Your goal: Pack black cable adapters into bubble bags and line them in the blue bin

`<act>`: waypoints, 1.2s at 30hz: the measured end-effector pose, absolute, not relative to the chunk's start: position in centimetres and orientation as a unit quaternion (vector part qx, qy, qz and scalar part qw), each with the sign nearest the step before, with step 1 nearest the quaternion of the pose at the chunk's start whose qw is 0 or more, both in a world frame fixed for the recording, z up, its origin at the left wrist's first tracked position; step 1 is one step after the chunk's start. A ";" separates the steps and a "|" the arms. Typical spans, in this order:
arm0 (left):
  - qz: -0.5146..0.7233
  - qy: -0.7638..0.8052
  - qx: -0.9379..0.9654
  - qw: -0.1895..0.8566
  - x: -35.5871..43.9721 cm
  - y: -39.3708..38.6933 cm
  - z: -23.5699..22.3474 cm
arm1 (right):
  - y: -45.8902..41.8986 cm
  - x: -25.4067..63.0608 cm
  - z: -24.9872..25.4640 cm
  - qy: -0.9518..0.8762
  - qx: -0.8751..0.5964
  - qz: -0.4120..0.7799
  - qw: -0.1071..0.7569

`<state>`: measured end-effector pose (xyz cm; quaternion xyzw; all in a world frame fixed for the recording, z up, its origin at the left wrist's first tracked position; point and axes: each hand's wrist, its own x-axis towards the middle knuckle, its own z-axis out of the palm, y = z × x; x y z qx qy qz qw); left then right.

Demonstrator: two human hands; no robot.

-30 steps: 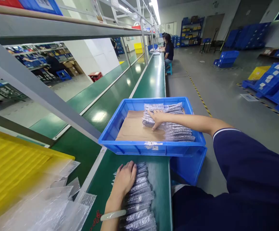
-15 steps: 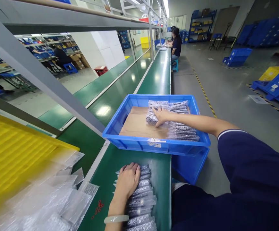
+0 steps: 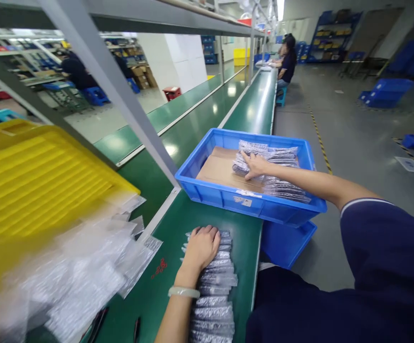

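My left hand (image 3: 202,247) rests palm down, fingers curled over the far end of a row of small silver-grey packets (image 3: 214,295) lying on the green bench. My right hand (image 3: 254,165) reaches into a blue bin (image 3: 228,200) and lies on a stack of the same packets (image 3: 274,171) at the bin's right side, fingers pressed on them. A sheet of brown cardboard (image 3: 217,169) lines the bin floor to the left of the stack.
A yellow tray (image 3: 39,186) and loose clear plastic bags (image 3: 82,271) lie at the left. Small red rings (image 3: 160,267) sit on the bench. A second blue bin (image 3: 287,240) sits below the first. Another person (image 3: 287,59) sits far down the line. A grey frame post (image 3: 121,95) slants across.
The camera has turned left, so everything shifted right in view. Both hands stay on their packet stacks; the right hand barely moved within the bin.
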<state>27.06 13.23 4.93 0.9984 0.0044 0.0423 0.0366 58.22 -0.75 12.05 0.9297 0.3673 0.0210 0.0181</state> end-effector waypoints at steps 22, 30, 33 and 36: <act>0.059 0.052 0.996 0.039 26.7 10.4 5.4 | 0.9 56.4 19.0 0.431 0.880 0.147 -0.136; 0.049 0.020 0.998 0.028 25.5 10.8 5.6 | 4.7 41.1 19.0 0.624 0.764 0.158 -0.050; 0.044 0.017 0.998 0.036 24.9 10.7 5.6 | 6.5 37.6 15.5 0.641 0.763 0.082 -0.002; 0.043 0.003 0.998 0.052 24.5 10.6 5.2 | 7.5 37.2 11.8 0.614 0.787 0.039 0.041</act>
